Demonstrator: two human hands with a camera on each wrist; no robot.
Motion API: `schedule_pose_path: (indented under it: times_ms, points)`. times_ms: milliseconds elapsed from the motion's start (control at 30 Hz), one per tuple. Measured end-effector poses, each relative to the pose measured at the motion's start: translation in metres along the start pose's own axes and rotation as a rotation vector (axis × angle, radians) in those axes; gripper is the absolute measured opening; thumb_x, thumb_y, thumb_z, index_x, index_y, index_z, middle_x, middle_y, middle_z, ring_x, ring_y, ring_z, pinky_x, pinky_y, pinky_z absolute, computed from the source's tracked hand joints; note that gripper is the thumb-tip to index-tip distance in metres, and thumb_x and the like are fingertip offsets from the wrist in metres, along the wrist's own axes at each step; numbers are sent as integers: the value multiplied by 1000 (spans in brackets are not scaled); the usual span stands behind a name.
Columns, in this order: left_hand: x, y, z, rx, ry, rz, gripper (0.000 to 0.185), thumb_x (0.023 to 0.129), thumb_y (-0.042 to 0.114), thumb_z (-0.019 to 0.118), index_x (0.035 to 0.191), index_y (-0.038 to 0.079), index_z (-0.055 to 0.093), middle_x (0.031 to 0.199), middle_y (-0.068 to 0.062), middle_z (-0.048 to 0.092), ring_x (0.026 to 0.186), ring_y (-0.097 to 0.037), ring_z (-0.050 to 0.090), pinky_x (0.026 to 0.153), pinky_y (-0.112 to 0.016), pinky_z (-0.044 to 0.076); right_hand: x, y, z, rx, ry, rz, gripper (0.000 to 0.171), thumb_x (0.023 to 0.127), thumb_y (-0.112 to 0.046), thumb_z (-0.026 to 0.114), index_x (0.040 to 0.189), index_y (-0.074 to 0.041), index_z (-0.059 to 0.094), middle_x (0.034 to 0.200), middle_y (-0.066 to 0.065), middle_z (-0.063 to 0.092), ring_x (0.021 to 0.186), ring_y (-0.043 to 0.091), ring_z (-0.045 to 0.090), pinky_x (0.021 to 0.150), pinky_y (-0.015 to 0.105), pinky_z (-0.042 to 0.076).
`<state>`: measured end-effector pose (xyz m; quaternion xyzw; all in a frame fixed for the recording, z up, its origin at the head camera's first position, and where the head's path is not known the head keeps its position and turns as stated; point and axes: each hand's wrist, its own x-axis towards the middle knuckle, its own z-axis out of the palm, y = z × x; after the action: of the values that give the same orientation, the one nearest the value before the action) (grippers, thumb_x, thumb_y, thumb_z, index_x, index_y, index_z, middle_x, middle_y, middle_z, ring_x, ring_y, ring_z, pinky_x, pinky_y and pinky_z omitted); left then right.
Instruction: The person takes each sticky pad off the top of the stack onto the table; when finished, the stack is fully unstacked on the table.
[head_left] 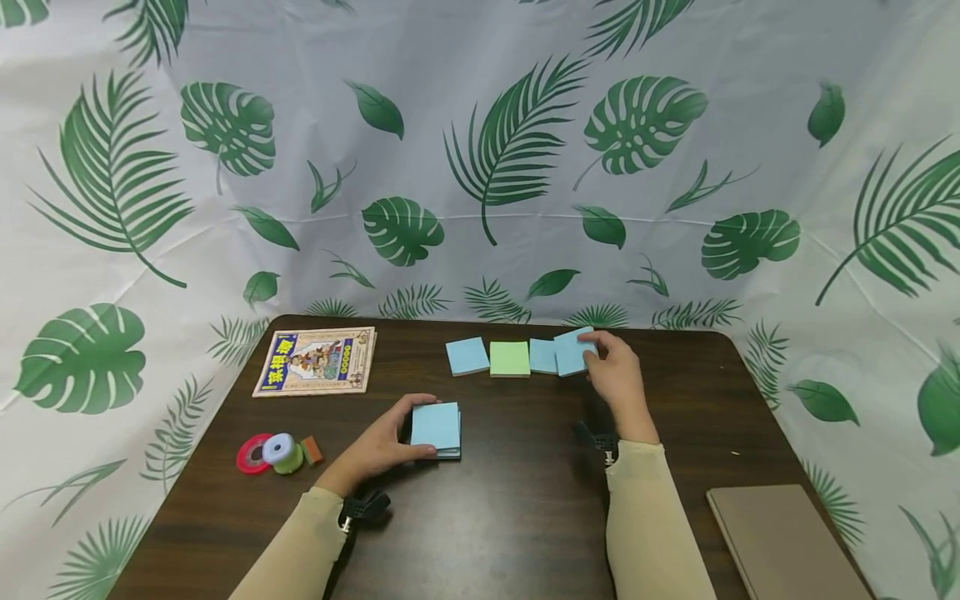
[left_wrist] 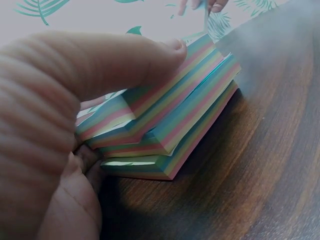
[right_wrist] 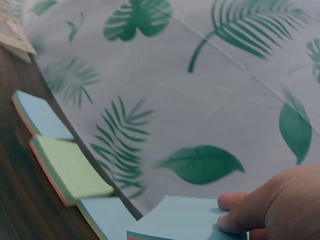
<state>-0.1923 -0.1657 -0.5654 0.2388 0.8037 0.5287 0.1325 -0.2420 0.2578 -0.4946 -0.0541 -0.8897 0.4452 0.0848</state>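
Observation:
My left hand point(head_left: 384, 439) grips a stack of sticky note pads point(head_left: 437, 425) near the middle of the table. The top sheet is light blue; in the left wrist view the stack's striped edges point(left_wrist: 195, 95) show several colours, and its layers sit slightly askew, with the thumb along the upper side. At the back, my right hand point(head_left: 619, 375) pinches a light blue sticky note pad point(head_left: 570, 353) by its right side. That pad overlaps the blue pad point(head_left: 542, 357) to its left in the head view. Farther left in the same row lie a green pad point(head_left: 509, 359) and another blue pad point(head_left: 467, 357).
A booklet point(head_left: 315, 361) lies at the back left of the dark wooden table point(head_left: 510, 517). Nearer on the left are a red ring point(head_left: 251, 455), a blue-and-green spool point(head_left: 282, 452) and a small brown block point(head_left: 311, 451). A tan notebook point(head_left: 787, 542) lies front right. Leaf-patterned cloth point(head_left: 465, 167) hangs behind.

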Motion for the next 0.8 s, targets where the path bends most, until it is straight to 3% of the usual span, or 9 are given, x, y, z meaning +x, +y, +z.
schedule_pose_path:
  times_ms: [167,400,500,567,633,700,800]
  points:
    - [1,0,0,8,1,-1,83,91,30,92,159,26,46,159,-5,54,122,-26,57,103,-35,48,2,12,-11,-15,20,48,35,109,-14,56,141,-13,72,106,11,54,75,23,66,69,34,56]
    - [0,-2,2,-4,3,-10,83,91,29,92,160,25,45,154,-8,57,117,-26,60,99,-34,51,7,30,-14,-37,40,94,36,107,-15,56,140,-11,72,116,15,61,75,22,70,67,32,53]
    - [0,-3,2,-7,-1,-7,84,92,29,91,161,21,44,154,-8,57,117,-25,60,99,-32,51,6,37,-14,-70,21,128,38,108,-16,56,142,-10,71,120,18,62,73,22,62,68,36,48]
    - [0,-3,2,-9,-3,-5,85,92,28,91,162,18,44,153,-8,57,116,-26,60,98,-32,51,7,41,-13,-98,-20,140,41,108,-17,55,146,-9,67,127,22,62,75,30,57,75,43,48]
    - [0,-3,2,-5,-3,-4,85,92,28,91,162,17,44,154,-7,57,116,-25,60,99,-32,51,8,44,-12,-126,-68,145,44,109,-18,55,152,-9,62,141,26,61,93,43,62,86,53,50]
    - [0,-2,1,4,0,-4,85,92,29,91,162,17,44,155,-6,57,117,-25,60,100,-32,50,10,47,-10,-141,-106,148,48,109,-18,54,156,-8,57,157,28,54,120,53,61,103,63,49]
    - [0,-2,1,13,1,-3,84,92,29,91,162,19,44,157,-6,56,119,-24,60,101,-33,50,13,50,-7,-175,-154,139,54,110,-19,56,163,-8,49,169,29,42,152,55,42,119,70,39]
